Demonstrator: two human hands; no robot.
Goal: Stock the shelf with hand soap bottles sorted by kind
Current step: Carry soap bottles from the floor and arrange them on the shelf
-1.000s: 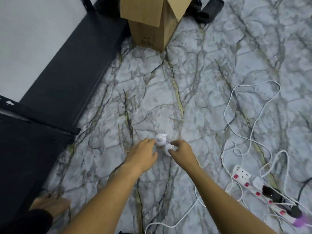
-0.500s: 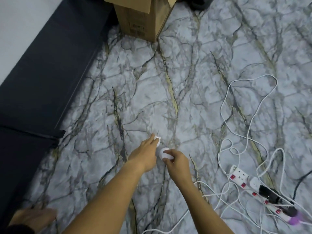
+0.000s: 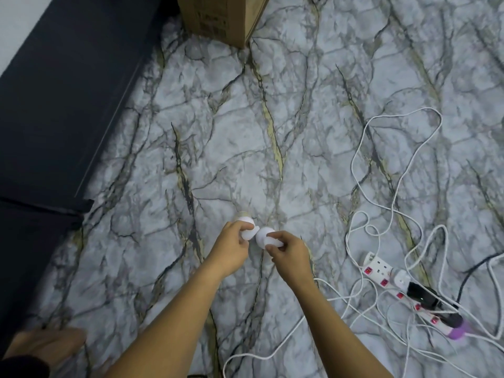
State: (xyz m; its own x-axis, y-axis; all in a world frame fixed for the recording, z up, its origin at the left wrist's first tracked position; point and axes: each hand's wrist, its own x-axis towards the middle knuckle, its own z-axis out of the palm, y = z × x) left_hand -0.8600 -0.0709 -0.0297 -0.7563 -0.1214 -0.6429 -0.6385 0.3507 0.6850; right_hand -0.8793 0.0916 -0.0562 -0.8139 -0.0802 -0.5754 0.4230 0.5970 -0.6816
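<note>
Two small white soap bottles are in my hands, just above the marble-patterned floor. My left hand (image 3: 231,248) grips the left bottle (image 3: 246,227) by its white pump top. My right hand (image 3: 289,252) grips the right bottle (image 3: 263,237) the same way. The two white tops sit side by side, nearly touching. Both bottle bodies are mostly hidden under my fingers. The dark shelf (image 3: 62,105) runs along the left side of the view.
A cardboard box (image 3: 221,17) stands at the top centre. White cables (image 3: 381,186) and a power strip (image 3: 387,276) with plugs lie on the floor to the right. My foot (image 3: 46,347) shows at the lower left beside the shelf.
Both hands closed round the two bottle tops and drew them slightly toward me. The view tilted down, so the box slid toward the top edge.
</note>
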